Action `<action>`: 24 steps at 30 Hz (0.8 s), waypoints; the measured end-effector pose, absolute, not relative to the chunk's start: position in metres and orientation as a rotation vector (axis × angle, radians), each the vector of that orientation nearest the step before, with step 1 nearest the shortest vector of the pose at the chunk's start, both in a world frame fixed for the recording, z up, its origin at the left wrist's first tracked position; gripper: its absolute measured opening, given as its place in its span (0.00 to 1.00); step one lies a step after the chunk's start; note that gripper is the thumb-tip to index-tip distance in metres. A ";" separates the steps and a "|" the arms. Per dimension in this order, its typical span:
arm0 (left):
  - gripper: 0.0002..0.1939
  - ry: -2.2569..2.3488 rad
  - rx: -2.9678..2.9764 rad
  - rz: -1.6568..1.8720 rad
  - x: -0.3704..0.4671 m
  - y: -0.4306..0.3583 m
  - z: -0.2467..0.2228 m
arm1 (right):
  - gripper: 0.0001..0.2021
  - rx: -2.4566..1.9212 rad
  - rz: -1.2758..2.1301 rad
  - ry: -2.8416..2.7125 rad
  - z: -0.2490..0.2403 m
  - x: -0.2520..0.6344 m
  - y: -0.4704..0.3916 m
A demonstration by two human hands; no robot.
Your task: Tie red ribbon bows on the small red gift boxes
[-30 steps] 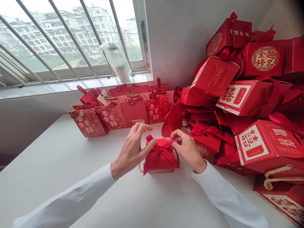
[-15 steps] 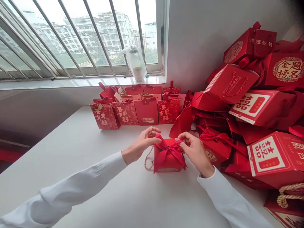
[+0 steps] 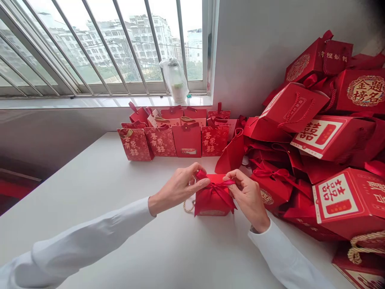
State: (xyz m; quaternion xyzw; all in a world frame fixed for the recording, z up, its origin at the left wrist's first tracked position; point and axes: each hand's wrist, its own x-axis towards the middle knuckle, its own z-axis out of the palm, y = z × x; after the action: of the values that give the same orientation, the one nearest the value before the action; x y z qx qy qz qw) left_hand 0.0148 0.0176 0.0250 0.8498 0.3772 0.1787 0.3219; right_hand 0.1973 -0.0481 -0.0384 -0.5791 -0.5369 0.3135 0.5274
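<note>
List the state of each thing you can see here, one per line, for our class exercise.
Left grip: closed on a ribbon loop
Right grip: pinching the other loop
Ribbon: tied in a bow
Box: standing on the table
Bags: upright, in rows
Pile: heaped, boxes tilted variously
Cup: upright, wrapped in plastic
Window: barred

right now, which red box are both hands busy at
The red box whose ribbon bow lies between left hand and right hand; other boxes stand in rows by the wall or lie piled at right.
</note>
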 end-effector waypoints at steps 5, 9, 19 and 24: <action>0.08 1.012 2.089 0.474 0.019 0.021 0.019 | 0.16 -1.339 0.829 -1.296 -0.042 0.198 -0.047; 0.03 0.981 2.009 0.497 0.019 0.022 0.012 | 0.16 -1.266 0.911 -1.222 -0.049 0.200 -0.046; 0.11 1.013 2.002 0.555 0.020 0.005 0.009 | 0.13 -1.189 1.011 -1.055 -0.064 0.199 -0.047; 0.12 1.050 2.030 0.572 0.021 0.007 0.013 | 0.12 -1.199 1.041 -1.039 -0.064 0.201 -0.048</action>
State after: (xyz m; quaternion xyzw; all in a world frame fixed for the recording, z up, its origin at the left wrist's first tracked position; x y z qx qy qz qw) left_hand 0.0205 0.0070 0.0126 0.7961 0.4117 0.2244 0.3826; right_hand 0.2007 -0.0482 -0.0638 -0.5136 -0.4451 0.4459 0.5825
